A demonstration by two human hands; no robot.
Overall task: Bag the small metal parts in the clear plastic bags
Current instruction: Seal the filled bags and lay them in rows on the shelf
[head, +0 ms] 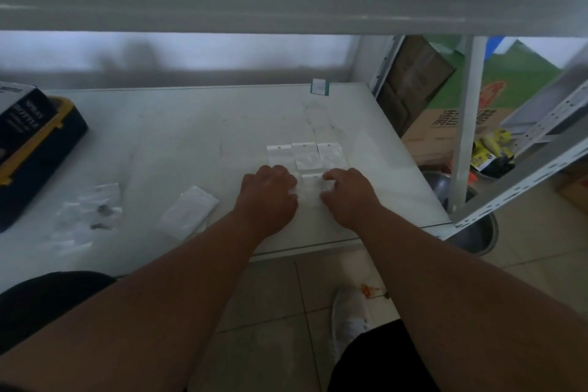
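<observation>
Your left hand [269, 197] and right hand [348, 196] pinch one small bag [311, 186] between them, near the table's [178, 134] front-right edge (three bags [305, 154] lie just beyond)

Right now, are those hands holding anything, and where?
Both hands are on one small clear bag lying on the table: the left hand at its left edge, the right hand at its right edge. The exact finger hold is blurred.

The head camera looks forward and steeply down, from close above, onto the white table [191, 124].
</observation>
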